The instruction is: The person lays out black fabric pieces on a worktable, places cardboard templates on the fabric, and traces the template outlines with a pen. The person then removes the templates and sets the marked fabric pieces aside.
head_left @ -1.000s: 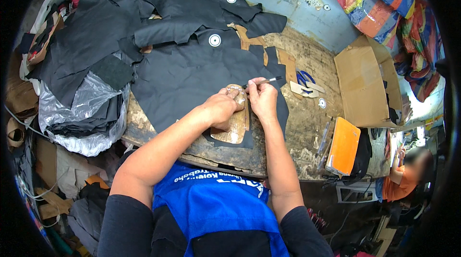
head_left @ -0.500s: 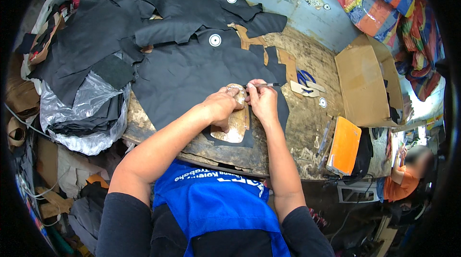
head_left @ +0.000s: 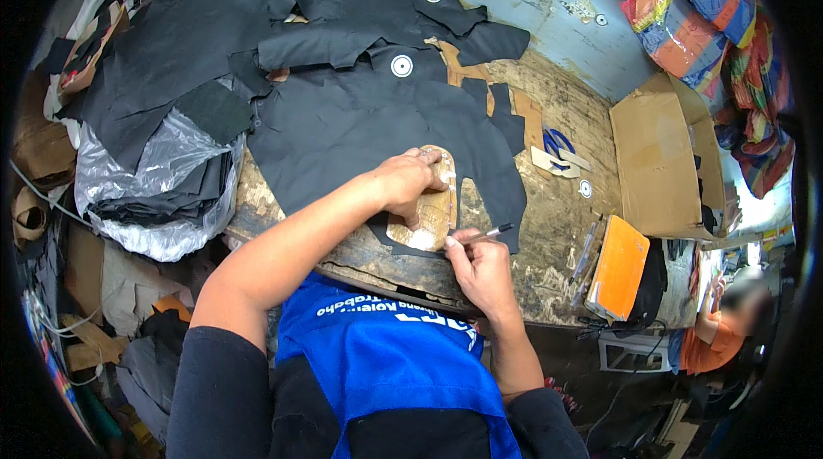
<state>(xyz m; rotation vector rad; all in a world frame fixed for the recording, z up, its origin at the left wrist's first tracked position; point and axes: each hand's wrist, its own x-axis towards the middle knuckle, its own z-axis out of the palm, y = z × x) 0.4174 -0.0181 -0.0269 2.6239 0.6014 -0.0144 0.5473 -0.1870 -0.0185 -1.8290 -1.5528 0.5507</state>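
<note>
A tan sole-shaped template [head_left: 439,212] lies flat on a sheet of black leather-like material [head_left: 334,129]. My left hand [head_left: 405,187] presses down on it from the left, fingers curled over its upper part and thumb lower down. Pinched in my right hand [head_left: 483,267] is a pen [head_left: 492,234], its shaft slanting up to the right. The pen's tip end meets the template's lower right edge, close to the near edge of the black sheet. Whether the tip touches the sheet is too small to tell.
Layered black sheets [head_left: 189,22] cover the table's far left, beside a plastic bag [head_left: 159,223] of black pieces. To the right are blue-handled scissors [head_left: 559,144], an orange notebook [head_left: 619,269] and a cardboard box [head_left: 656,155]. A person in orange [head_left: 718,335] sits at far right.
My right hand has moved with the pen down along the template's right side, from its upper end to its lower end. My left hand stays on the template. The view has shifted slightly.
</note>
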